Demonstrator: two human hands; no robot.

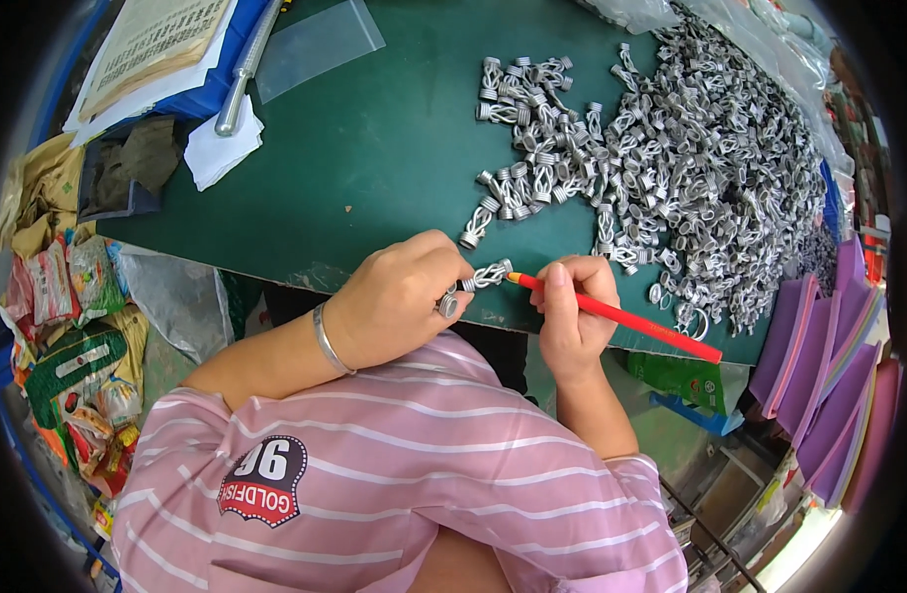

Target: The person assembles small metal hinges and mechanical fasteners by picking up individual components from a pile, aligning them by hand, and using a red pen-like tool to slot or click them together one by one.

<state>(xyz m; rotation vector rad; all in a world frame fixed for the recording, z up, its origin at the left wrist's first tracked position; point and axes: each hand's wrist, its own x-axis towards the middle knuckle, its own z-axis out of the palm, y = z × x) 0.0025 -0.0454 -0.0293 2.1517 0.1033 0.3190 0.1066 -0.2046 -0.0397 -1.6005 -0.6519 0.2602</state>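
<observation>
My left hand (399, 287), a silver bangle at its wrist, is closed near the table's front edge. It pinches a small twisted metal fitting (486, 276) with ribbed ends. A second grey metal piece (449, 302) shows at its curled fingers. In my right hand (576, 311) is a red pencil-like stick (661, 334), gripped as for writing. Its yellow-orange tip touches or nearly touches the fitting's right end; I cannot tell which. One loose fitting (475, 229) lies just beyond my left fingers.
A large heap of similar metal fittings (710, 168) covers the right of the green table (374, 148). At the back left are papers on a blue tray (208, 89), a metal rod (246, 74) and a clear bag (320, 49). Purple folders (809, 346) stand at the right.
</observation>
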